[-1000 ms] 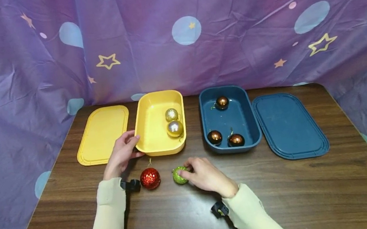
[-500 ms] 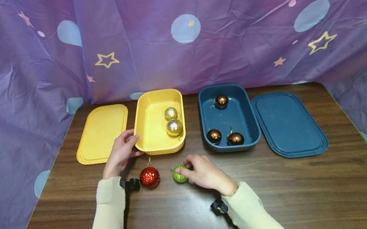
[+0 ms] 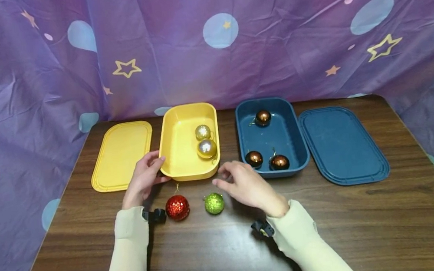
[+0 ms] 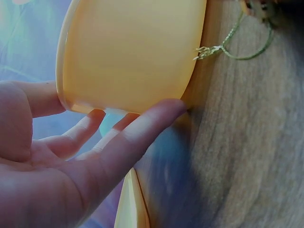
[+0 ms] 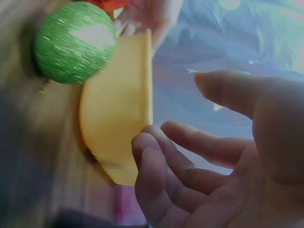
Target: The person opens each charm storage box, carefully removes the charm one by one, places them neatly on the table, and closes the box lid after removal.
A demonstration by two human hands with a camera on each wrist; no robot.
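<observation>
At the near left corner of the yellow box point(image 3: 191, 173), my left hand point(image 3: 143, 179) holds the wall. In the left wrist view its thumb point(image 4: 152, 126) lies low on the outer wall and a finger touches the rim. My right hand point(image 3: 247, 185) is raised between the two boxes with nothing in it, its fingers loosely bent. Just left of it a glittery green bauble point(image 3: 214, 203) lies on the table; it appears large and apart from the hand in the right wrist view. A shiny red bauble point(image 3: 177, 208) with a gold loop lies near my left wrist.
Two gold baubles point(image 3: 206, 148) lie inside the yellow box. A blue box point(image 3: 272, 136) to its right holds three brown baubles point(image 3: 263, 118). A yellow lid point(image 3: 122, 155) and a blue lid point(image 3: 343, 145) lie flat at the outer sides. A purple cloth point(image 3: 177, 47) hangs behind.
My right hand has let go of the green bauble and moved up and to the right. The bauble stays on the table. My left hand keeps its place at the yellow box.
</observation>
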